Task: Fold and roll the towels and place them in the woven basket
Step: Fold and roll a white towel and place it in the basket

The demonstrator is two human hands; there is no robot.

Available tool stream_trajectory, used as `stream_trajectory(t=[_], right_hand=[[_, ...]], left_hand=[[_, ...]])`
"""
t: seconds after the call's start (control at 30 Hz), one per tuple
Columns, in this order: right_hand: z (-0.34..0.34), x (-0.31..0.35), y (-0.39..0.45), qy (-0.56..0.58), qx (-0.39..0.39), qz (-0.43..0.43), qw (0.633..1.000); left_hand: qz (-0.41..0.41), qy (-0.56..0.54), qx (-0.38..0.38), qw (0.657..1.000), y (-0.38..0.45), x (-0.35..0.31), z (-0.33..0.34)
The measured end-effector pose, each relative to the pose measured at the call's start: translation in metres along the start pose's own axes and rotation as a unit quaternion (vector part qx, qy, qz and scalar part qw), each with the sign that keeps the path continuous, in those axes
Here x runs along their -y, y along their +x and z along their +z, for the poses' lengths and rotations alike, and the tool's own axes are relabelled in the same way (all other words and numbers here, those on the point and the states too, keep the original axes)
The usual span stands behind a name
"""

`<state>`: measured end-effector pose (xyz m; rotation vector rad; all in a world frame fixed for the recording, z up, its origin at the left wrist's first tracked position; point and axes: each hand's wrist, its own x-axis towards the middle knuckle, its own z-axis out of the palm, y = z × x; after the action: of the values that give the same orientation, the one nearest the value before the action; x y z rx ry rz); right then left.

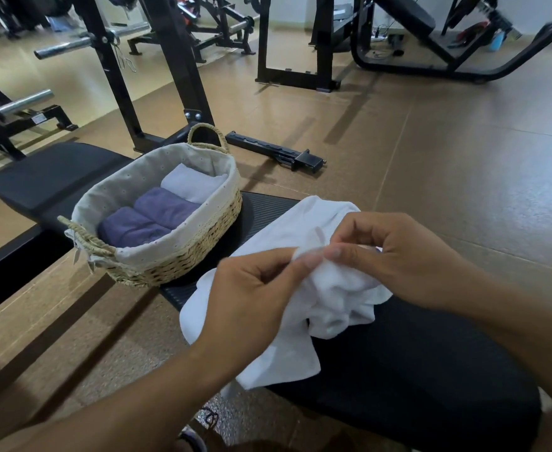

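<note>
White terry towel [304, 288]: crumpled on black padded bench [431, 370], near edge overhanging floor. Your left hand [252, 298] and right hand [395, 256] both pinch same bunched fold, fingertips nearly touching. Risk: no corners found, so fold goes skewed; loose end slides off. Lined oval woven basket [183, 256] already holds three rolls; space tight.

Even indoor light, moderately bright, wide-angle view with soft edges.

Soft long shadows from the rack posts [183, 60] stretch across the tan floor [431, 158] toward the near left. Mild glare on the steel bars [72, 44] far left. White towel [300, 223] is nearly blown out, folds faint. Fingertips [310, 259] slightly motion-blurred. Straight lines bow at the edges; the far right corner smears; near forearms are soft.
</note>
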<state>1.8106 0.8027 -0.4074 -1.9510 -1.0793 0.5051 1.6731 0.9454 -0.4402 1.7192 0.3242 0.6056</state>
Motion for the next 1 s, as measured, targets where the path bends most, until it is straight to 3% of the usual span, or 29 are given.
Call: stream_trajectory(t=[0.17,0.4,0.6,0.7,0.83,1.0], right_hand=[[-0.022,-0.013,-0.005,-0.128,0.054,0.029,0.99],[-0.03,0.004,-0.018,-0.199,0.071,-0.171,0.962],[-0.041,0.021,-0.031,-0.124,0.104,-0.214,0.963],[-0.053,0.022,-0.037,-0.137,0.08,-0.198,0.967],[-0.065,0.007,-0.029,-0.22,-0.01,-0.133,0.966],[-0.072,-0.024,-0.013,-0.222,-0.068,0.05,0.971]], left_hand=[[-0.056,-0.044,-0.081,0.994,0.02,0.01,-0.021],[-0.114,0.007,-0.19,0.975,0.05,0.031,-0.049],[-0.137,0.065,-0.195,0.969,0.057,0.042,-0.059],[-0.133,0.098,-0.201,0.966,0.059,0.042,-0.06],[-0.132,0.102,-0.223,0.96,0.062,0.042,-0.062],[-0.122,0.108,-0.209,0.964,0.061,0.036,-0.06]])
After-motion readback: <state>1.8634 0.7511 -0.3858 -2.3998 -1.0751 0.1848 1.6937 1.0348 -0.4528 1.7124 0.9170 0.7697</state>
